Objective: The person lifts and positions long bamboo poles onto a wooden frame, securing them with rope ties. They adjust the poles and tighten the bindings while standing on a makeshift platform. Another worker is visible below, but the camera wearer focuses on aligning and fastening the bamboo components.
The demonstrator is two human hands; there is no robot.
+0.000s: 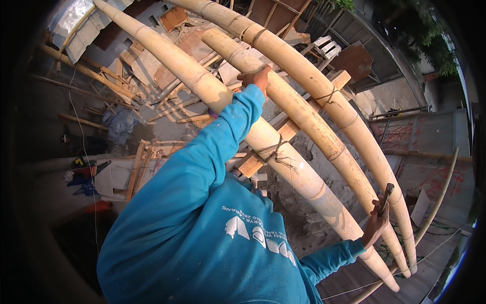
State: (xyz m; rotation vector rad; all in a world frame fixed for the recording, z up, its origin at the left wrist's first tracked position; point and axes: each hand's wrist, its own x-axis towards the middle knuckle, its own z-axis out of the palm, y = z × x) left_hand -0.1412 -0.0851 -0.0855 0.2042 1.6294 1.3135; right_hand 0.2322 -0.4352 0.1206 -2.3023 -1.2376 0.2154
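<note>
bamboo poles, pale and thick, run side by side from upper left to lower right, high above a yard. the left hand [257, 77] is stretched out at the end of a blue sleeve [202, 167] and rests on the middle bamboo pole [304, 119], its grip laid over the top of the pole; whether the fingers are clenched around it cannot be told from this angle. the right hand [377, 223] is at lower right, near the thin ends of the poles, its grip clenched on a dark narrow tool [387, 195] that stands upright out of the fist, just beside the middle pole's lower stretch. the near bamboo pole [283, 162] passes under the left arm, and the far bamboo pole [324, 88] lies beyond the left hand. a wooden crosspiece [288, 129] runs beneath the three poles, bound to them with dark fibre lashings [271, 150]. a thinner curved pole [435, 207] rises at far right. far below, the ground [304, 218] is grey rubble, with scattered planks and boards [147, 66] at upper left and a metal fence [405, 134] at right.
</note>
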